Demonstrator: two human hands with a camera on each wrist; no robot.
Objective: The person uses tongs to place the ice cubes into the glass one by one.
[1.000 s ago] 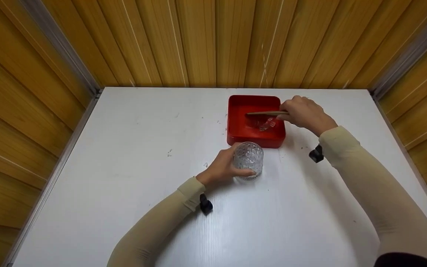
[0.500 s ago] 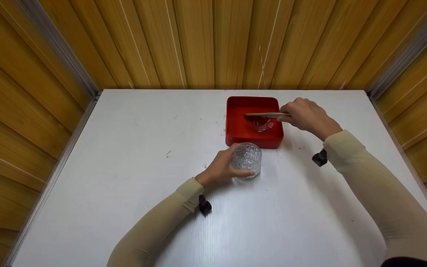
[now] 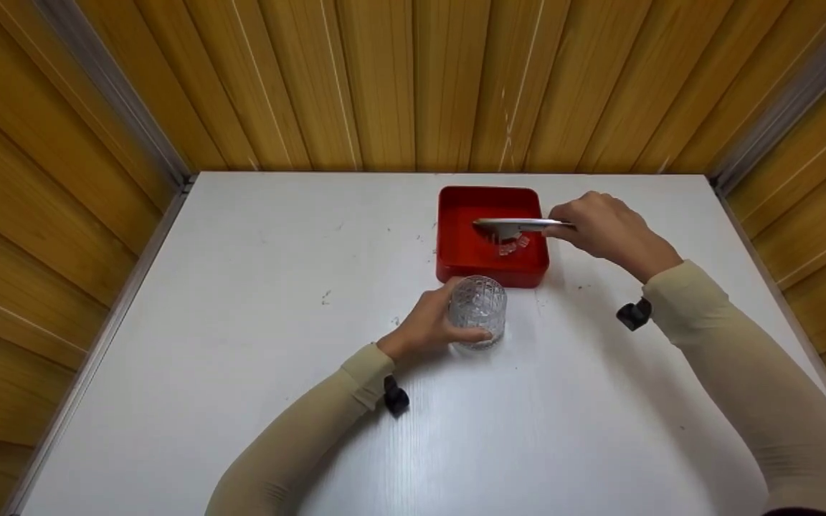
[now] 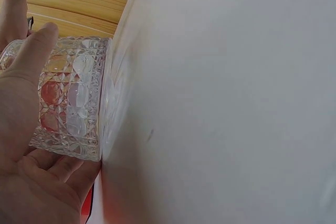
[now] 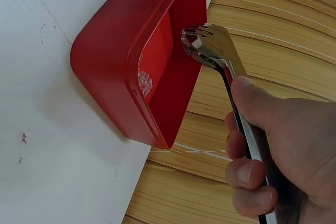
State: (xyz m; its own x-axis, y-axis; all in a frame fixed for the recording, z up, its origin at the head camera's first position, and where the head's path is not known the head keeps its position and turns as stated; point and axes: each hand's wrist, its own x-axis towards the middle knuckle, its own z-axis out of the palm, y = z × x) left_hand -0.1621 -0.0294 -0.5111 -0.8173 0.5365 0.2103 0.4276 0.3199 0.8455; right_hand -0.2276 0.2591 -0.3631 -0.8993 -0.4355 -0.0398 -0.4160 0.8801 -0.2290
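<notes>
My left hand (image 3: 424,326) holds a clear cut-glass tumbler (image 3: 481,308) upright on the white table, thumb on the near side and fingers round the far side. In the left wrist view the tumbler's faceted wall (image 4: 68,98) fills the grip. My right hand (image 3: 603,226) grips metal tongs (image 3: 524,224), whose slotted ends reach over the red square box (image 3: 492,276). Several clear cubes (image 3: 515,246) like ice lie on its floor; in the right wrist view part of that cluster (image 5: 145,82) shows. Something clear appears between the tongs' ends (image 5: 193,43), partly hidden.
The white table (image 3: 298,387) meets wooden plank walls (image 3: 384,86) at the back and both sides. Small dark marks (image 3: 325,297) dot its surface left of the tumbler. The box stands just behind the tumbler, near the back edge.
My right hand has shifted a little to the right and the tongs have turned slightly, now showing a brighter metal side. The left hand and tumbler stay in place.
</notes>
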